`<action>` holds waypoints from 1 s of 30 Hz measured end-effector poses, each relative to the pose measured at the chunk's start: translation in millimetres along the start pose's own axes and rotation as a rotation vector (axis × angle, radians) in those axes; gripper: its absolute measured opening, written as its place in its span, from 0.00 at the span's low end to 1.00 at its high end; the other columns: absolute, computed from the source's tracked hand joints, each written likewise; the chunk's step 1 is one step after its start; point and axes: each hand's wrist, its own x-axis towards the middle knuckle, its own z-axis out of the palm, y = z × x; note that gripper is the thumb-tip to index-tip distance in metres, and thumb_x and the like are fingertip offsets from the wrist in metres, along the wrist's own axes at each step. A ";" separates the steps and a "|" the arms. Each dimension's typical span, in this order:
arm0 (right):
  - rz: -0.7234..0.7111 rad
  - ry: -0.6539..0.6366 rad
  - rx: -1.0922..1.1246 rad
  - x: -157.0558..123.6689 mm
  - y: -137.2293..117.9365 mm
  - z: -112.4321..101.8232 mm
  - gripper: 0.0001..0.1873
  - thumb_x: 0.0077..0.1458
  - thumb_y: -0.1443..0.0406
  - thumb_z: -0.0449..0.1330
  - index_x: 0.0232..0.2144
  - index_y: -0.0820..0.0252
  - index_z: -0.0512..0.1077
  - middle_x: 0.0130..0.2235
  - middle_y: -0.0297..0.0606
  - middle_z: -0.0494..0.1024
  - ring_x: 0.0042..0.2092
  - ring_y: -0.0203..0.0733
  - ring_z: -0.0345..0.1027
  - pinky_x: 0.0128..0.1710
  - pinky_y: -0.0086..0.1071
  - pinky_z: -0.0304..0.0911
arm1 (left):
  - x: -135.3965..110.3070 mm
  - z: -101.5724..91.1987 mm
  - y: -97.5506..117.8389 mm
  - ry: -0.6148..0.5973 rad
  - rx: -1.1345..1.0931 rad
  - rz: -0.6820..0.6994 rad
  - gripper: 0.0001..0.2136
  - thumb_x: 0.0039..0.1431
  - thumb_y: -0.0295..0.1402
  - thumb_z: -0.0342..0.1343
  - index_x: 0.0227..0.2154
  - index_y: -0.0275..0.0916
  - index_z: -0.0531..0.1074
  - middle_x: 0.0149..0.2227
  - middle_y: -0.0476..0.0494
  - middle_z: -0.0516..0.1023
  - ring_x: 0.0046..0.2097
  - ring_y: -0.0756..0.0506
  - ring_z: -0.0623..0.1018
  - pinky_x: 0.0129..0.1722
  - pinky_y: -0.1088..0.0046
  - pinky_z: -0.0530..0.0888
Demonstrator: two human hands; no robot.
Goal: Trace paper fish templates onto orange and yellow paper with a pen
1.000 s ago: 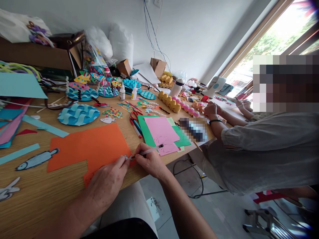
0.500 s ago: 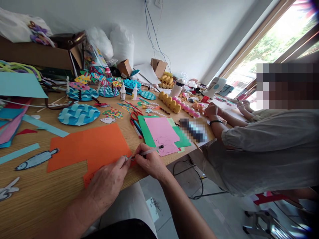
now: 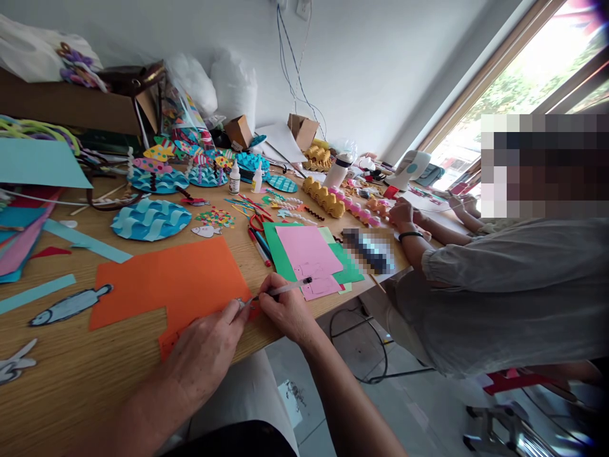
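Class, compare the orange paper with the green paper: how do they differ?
Colour: the orange paper is bright orange, the green paper mid-green.
Outline: the orange paper has a stepped near edge; the green paper's outline is partly hidden.
Covering: the left hand lies over part of the orange paper, while pink paper covers much of the green paper.
Shared: both lie on the wooden table.

We see a plain, pale grey-blue wall point(image 3: 371, 70) behind the long wooden worktop point(image 3: 71, 393), with a white socket point(image 3: 303, 8) high up and thin cables point(image 3: 280, 25) hanging down it. To our right, daylight pours through a wood-framed window point(image 3: 533, 51), bright with blurred greenery point(image 3: 516, 94) outside. Below us lies a floor point(image 3: 404, 412) of grey tiles, dimmer than the window.
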 end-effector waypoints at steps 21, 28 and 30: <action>-0.032 0.096 0.010 -1.0 3.5 4.4 0.04 0.43 0.69 0.50 0.21 0.56 0.60 0.21 0.28 0.63 0.25 0.35 0.56 0.24 0.27 0.50 | 0.8 0.4 0.4 0.000 0.048 0.003 0.25 0.58 0.17 0.37 0.55 0.40 0.64 0.45 0.41 0.73 0.35 0.44 0.78 0.34 0.68 0.74; -0.024 0.073 -0.015 0.0 1.0 4.0 0.05 0.43 0.71 0.51 0.21 0.56 0.60 0.21 0.28 0.63 0.25 0.35 0.57 0.25 0.27 0.51 | 0.5 0.6 0.5 0.005 0.041 0.013 0.25 0.58 0.17 0.37 0.55 0.40 0.64 0.45 0.41 0.73 0.35 0.44 0.78 0.35 0.68 0.74; -0.023 0.070 -0.022 0.0 1.1 3.7 0.05 0.43 0.71 0.51 0.21 0.56 0.60 0.21 0.28 0.64 0.25 0.35 0.57 0.25 0.27 0.51 | -0.1 0.9 0.3 0.005 0.054 0.010 0.25 0.58 0.17 0.36 0.55 0.40 0.64 0.45 0.41 0.73 0.35 0.44 0.78 0.35 0.67 0.74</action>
